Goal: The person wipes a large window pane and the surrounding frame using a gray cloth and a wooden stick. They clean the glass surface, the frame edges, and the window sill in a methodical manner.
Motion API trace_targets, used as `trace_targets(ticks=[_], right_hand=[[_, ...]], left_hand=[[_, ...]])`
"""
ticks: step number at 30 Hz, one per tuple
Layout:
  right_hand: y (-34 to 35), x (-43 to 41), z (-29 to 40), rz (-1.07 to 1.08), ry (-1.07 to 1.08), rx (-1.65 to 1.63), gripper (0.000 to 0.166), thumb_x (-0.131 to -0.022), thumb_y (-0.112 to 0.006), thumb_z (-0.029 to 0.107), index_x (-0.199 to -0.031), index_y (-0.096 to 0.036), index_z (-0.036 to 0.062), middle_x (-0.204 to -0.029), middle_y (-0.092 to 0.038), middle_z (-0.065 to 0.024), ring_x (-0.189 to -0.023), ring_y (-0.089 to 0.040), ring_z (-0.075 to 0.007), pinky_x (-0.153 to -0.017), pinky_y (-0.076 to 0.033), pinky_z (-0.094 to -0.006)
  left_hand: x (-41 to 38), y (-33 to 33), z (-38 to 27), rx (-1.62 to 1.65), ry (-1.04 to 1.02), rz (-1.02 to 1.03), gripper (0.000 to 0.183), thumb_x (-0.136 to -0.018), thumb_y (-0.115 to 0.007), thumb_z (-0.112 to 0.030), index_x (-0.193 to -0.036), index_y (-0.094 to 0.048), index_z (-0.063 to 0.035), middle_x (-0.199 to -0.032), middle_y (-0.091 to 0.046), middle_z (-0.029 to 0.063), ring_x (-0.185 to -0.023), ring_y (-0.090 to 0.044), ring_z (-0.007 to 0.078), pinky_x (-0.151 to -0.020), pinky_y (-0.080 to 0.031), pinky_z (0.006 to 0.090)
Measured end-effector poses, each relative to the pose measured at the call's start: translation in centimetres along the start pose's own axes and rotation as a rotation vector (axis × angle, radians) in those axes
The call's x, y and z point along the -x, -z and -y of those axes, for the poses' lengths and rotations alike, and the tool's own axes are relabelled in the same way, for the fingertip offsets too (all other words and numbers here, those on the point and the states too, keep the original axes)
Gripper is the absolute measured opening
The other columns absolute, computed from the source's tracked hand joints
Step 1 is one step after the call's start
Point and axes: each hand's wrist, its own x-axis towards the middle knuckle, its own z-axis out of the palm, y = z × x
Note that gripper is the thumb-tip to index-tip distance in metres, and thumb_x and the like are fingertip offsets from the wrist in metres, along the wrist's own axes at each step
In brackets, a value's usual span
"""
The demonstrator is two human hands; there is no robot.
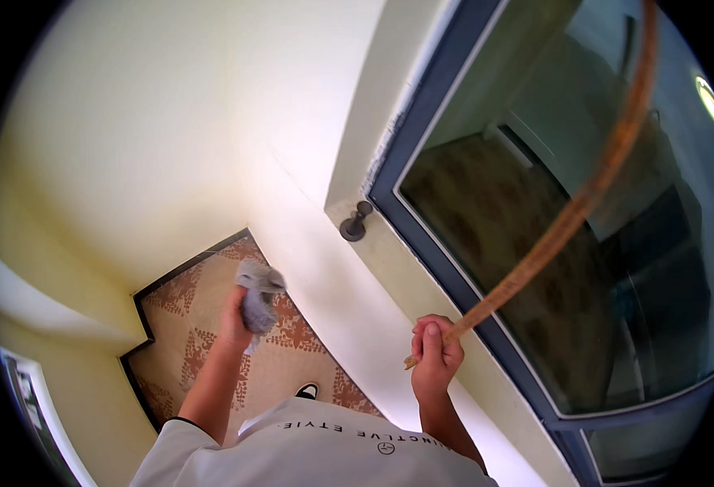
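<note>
A crumpled grey cloth point(258, 307) is bunched in my left hand point(235, 319), held out over the patterned floor. My right hand point(437, 350) is closed around the lower end of a long brown stick point(530, 268), which looks like wood. The stick's short butt end pokes out below my fist. From there it slants up to the right in front of the window pane point(503, 201) and leaves the view at the top, so its far end is hidden. Fisheye distortion may account for its bent look.
A small dark knobbed fitting point(356, 224) stands on the pale window sill point(412, 280), by the corner of the dark window frame point(421, 243). Cream walls point(150, 134) meet the tiled floor point(211, 316) along dark skirting point(189, 262). Another window point(43, 420) is at lower left.
</note>
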Motion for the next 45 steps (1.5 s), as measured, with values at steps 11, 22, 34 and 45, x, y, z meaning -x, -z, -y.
trace_targets(ticks=[11, 22, 34, 45], right_hand=[[0.9, 4.5, -5.4, 0.342, 0.049, 0.394, 0.013, -0.080, -0.057, 0.003, -0.094, -0.058, 0.0047, -0.079, -0.055, -0.0109, -0.065, -0.057, -0.0284, -0.058, -0.046, -0.0344], [0.7, 6.3, -7.7, 0.719, -0.012, 0.454, 0.025, -0.074, -0.058, 0.007, -0.099, -0.058, 0.0046, -0.088, -0.059, -0.0183, -0.086, -0.058, -0.0359, -0.074, -0.046, -0.0425], [-3.6, -6.1, -4.6, 0.378, 0.120, 0.530, 0.048, -0.069, -0.073, 0.007, -0.112, -0.053, 0.0058, -0.111, -0.051, -0.0079, -0.097, -0.051, -0.0185, -0.069, -0.045, -0.0272], [-10.2, -17.0, -12.1, 0.238, 0.044, 0.675, 0.036, -0.063, -0.075, 0.016, -0.094, -0.064, 0.0001, -0.093, -0.063, -0.0157, -0.084, -0.059, -0.0287, -0.074, -0.047, -0.0381]], left_hand=[[2.2, -5.9, -1.0, -0.570, -0.329, 0.453, 0.070, -0.075, -0.074, -0.024, -0.131, -0.038, -0.0019, -0.107, -0.058, 0.0062, -0.094, -0.057, 0.0151, -0.082, -0.045, 0.0268], [9.1, -8.6, -1.3, -0.890, 0.100, 0.679, 0.017, -0.081, -0.061, -0.003, -0.097, -0.064, 0.0014, -0.098, -0.064, 0.0093, -0.088, -0.057, 0.0135, -0.078, -0.045, 0.0272], [7.5, -1.5, -3.8, -0.806, -0.307, 0.204, 0.017, -0.084, -0.055, 0.001, -0.098, -0.064, 0.0006, -0.084, -0.065, 0.0035, -0.076, -0.058, 0.0089, -0.068, -0.046, 0.0238], [0.8, 6.8, -10.0, -0.874, -0.302, 0.160, 0.015, -0.079, -0.060, 0.001, -0.093, -0.066, -0.0008, -0.082, -0.066, 0.0058, -0.075, -0.059, 0.0117, -0.067, -0.047, 0.0261]])
